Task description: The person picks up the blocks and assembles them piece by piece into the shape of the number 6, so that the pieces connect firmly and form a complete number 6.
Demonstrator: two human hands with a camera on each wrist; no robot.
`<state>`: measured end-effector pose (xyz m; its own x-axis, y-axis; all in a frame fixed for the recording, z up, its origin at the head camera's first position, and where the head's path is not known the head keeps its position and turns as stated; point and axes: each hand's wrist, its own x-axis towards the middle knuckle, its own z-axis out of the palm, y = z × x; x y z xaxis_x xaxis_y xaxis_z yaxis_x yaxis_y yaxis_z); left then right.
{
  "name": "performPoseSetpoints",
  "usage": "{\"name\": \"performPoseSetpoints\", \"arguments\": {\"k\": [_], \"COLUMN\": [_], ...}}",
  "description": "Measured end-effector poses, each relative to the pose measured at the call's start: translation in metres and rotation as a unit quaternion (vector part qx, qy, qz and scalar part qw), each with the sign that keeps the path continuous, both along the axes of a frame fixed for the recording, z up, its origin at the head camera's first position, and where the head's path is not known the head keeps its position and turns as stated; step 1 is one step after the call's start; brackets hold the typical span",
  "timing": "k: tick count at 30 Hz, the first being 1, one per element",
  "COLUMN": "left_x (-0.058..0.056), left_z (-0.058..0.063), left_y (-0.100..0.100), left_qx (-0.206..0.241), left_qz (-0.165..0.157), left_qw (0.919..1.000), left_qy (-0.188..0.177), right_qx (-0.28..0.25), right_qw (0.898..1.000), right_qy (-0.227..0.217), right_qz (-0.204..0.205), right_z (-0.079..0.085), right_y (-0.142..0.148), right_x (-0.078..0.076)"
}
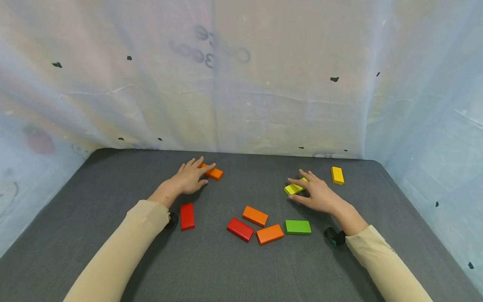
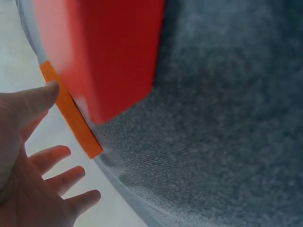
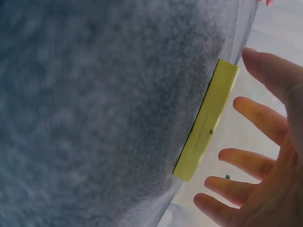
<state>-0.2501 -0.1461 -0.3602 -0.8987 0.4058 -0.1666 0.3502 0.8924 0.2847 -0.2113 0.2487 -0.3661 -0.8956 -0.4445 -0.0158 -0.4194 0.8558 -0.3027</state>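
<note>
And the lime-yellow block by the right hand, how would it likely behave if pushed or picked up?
The lime-yellow block will probably stay stiff when pinched, since its edges look straight and crisp. Lying flat with flat sides, it seems unlikely to roll. The matte, fabric-like tabletop may make it drag slightly if pushed.

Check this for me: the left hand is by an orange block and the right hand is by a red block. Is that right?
Not quite: the block by the right hand is yellow, not red, as the head view shows. The left hand is by an orange block, as you said.
</note>
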Motion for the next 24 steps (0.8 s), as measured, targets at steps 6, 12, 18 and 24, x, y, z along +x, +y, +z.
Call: {"name": "performPoseSetpoints", "arguments": {"k": [6,12,18,24], "left_x": [-0.0019,-0.005,-0.0036,-0.0045], "left_z": [0.0031,-0.0007,0.0,-0.0024], "left_y": [0.0024,0.0023,0.0023,0.003], "left_qx": [-0.013,-0.015,0.018,0.035], "left_qz": [-0.006,0.0,0.008,0.007], "left_qw": [0.9999,0.9999,0.9998,0.9994], "left_qy": [0.003,0.0,-0.01,-0.003], "right_qx": [-0.007,-0.012,-0.025,-0.037], "right_qw": [1.0,1.0,1.0,0.999], "right_qy": [-0.003,-0.003,-0.004,-0.006], "right_qz": [0.007,0.007,0.003,0.001], "right_z": [-0.0001,-0.0015,-0.0019,-0.0032], "right_y": [0.0026,0.0054,0.0062,0.0054], "right_x": [0.0,-0.0019,-0.0027,-0.0024]}}
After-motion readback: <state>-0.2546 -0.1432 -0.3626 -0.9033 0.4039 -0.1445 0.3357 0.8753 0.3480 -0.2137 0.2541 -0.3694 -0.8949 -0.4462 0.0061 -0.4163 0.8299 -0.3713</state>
